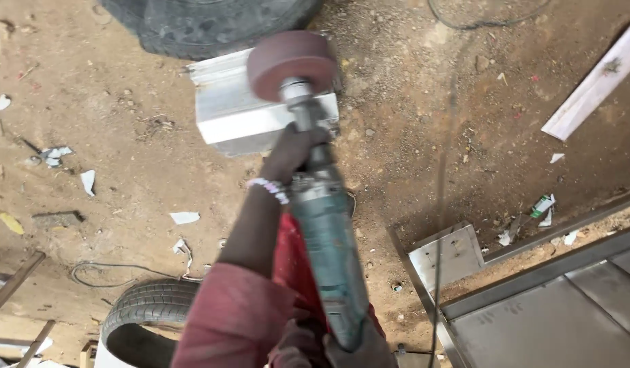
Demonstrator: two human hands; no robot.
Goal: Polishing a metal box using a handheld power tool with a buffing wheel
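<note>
grinder body (pixel 326 238): faded teal-green (pretty scuffed)
wheel (pixel 291 63): dusty reddish-pink
sleeve (pixel 233 317): washed-out red-pink
bracelet (pixel 271 188): white beads
metal box (pixel 240 119): silver-white
tyres (pixel 192 24): black, ribbed tread
ground (pixel 110 102): brown dirt with white scraps

An open-air metalworking yard is suggested by the bare dirt floor (pixel 124 102), worn tyres (pixel 148 310), scattered scraps and steel frame pieces (pixel 546 313) laid out.
</note>
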